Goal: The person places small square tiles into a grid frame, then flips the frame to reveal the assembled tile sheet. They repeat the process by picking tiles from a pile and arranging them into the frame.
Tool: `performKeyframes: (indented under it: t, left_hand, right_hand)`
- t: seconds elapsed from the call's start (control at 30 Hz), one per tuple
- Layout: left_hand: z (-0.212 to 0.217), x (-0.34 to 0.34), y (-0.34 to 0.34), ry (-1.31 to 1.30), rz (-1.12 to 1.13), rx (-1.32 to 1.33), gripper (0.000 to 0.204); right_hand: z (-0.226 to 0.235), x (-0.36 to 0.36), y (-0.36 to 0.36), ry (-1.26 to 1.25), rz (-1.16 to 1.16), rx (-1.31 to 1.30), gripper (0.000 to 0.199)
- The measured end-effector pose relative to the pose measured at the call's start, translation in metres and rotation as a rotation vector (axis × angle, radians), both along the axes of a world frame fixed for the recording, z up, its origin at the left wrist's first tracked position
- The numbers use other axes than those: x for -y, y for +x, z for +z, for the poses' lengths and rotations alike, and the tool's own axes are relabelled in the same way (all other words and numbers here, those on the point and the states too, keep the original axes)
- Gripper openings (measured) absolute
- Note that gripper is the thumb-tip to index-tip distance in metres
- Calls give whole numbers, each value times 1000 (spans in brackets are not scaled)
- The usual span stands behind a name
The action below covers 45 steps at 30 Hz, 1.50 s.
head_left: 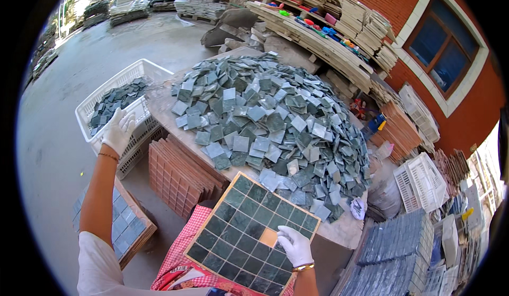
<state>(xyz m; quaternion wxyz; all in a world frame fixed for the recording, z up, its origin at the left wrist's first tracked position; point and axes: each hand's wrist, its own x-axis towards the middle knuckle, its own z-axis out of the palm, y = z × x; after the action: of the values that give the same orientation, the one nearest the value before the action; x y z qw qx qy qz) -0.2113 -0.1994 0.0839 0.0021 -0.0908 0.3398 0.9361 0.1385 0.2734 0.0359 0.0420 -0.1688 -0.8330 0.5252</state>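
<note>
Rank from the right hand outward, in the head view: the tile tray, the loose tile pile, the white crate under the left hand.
1. Tile tray: the right hand rests on it, by its one bare cell.
2. Tile pile: just beyond the tray, up the table.
3. White crate: far left, under the left hand.

Tile grid tray (233,227) near edge cut off below; left hand (117,129) palm unseen (glove).
</note>
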Motion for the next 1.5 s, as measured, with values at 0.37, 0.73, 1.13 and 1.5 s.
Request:
performKeyframes:
  t: [0.37, 0.73, 1.13, 1.5]
  left_hand:
    - [-130, -69, 202, -32, -229, 375, 34]
    - [-116, -47, 213, -209, -105, 336, 18]
    - [-114, -98, 218, -163, -286, 259, 24]
    - [-76, -189, 268, -1241, -537, -645, 35]
  right_hand:
    - [-10, -55, -157, 841, -326, -205, 44]
    - [-6, -92, -131, 883, -175, -118, 59]
    - [-10, 21, -1, 581, 166, 58, 57]
    - [-10, 27, 8, 674, -52, 50, 55]
